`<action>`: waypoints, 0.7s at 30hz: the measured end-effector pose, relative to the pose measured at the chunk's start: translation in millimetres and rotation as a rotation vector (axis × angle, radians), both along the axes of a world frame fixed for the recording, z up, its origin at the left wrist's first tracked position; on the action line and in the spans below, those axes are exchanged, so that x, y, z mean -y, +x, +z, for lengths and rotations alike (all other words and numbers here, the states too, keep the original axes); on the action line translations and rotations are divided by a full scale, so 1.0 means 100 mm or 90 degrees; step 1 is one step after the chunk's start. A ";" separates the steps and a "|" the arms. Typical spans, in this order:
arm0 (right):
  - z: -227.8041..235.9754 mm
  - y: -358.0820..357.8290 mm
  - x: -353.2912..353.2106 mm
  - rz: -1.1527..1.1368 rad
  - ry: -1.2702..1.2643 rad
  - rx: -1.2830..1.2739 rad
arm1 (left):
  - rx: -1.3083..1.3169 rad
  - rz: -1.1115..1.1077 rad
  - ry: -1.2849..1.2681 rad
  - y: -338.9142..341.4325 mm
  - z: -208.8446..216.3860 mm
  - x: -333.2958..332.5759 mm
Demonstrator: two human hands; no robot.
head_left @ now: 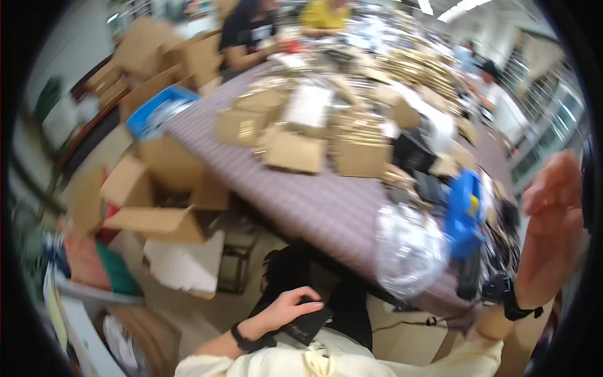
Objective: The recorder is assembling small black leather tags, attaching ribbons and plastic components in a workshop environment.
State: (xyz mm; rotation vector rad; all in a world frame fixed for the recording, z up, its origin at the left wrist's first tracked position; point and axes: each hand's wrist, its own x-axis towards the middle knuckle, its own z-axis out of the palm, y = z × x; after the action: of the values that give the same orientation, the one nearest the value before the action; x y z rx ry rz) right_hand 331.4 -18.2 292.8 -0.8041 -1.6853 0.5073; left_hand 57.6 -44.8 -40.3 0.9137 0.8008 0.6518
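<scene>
One black box [306,328] lies at the lap [353,317], gripped by curled fingers of the left hand [282,312], the right hand [556,217] raised, blurred, unclenched and seemingly empty: apparently a holding step, any next move calling for a steady left grip.

The small box [301,330] is black, the sleeve [204,365] cream, the tub [136,124] blue, the tablecloth [308,210] purplish-grey with blurred lines.

I see a cream top [276,366] with a thin tie [317,363] in front, black trousers [353,308], a black left wristband [244,341] and a chunky black right wrist strap [512,306].
</scene>
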 end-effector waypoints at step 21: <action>-3.15 -4.40 -1.25 0.235 0.337 0.592 | -0.032 0.672 0.227 -2.12 0.06 0.68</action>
State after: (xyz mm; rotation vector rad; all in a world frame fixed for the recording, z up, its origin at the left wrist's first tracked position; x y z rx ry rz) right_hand -109.1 107.1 -22.3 -0.3230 -2.6938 -0.1361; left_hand -154.5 -112.5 -34.1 0.7762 1.2313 1.7372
